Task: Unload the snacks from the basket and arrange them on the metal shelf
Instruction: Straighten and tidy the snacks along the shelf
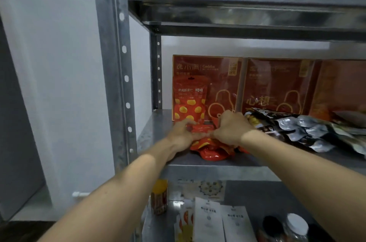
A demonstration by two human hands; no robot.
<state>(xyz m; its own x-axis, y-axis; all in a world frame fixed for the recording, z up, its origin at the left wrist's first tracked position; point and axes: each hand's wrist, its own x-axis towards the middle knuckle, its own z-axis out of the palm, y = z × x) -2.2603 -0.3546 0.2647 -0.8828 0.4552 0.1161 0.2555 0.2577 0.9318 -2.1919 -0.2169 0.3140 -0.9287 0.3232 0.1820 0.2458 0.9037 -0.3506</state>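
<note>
Both of your hands are on the heap of red pouches, which lies flat near the front of the metal shelf. Your left hand has its fingers curled over the heap's left end. Your right hand is bent round the top edge of a pouch, pinching it. The basket is not in view.

The step looks like standing these pouches up. One matching upright pouch already leans on the red boxes at the back, so use it as your guide.

- Take one pouch at a time by its sealed top edge rather than lifting the whole slippery bundle.
- Flatten its base on the shelf, then lean it just beside the upright one, print facing you.
- Watch your right wrist: the dark and silver packets lie close by and could slide if nudged.
</note>
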